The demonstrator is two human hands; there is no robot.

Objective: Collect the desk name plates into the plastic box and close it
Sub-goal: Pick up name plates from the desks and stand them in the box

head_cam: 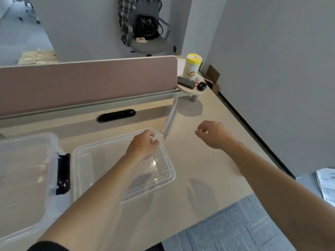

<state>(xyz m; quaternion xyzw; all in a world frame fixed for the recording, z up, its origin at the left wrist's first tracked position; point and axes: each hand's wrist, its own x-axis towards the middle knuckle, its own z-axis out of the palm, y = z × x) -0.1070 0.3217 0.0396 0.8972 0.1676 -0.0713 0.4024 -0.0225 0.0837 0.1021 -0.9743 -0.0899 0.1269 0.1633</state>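
Clear plastic box (77,169), rounded corners; left hand (143,147) grips rim; name plate (169,122) beside.

Bare left hand (143,145), bare right hand (213,134), left forearm (101,180) and right forearm (272,171) uncovered, black sleeve (48,246) edge on left upper arm.

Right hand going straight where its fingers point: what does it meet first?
Probably the clear name plate by the plastic box; only bare desk separates it from the right hand. Depth unclear.
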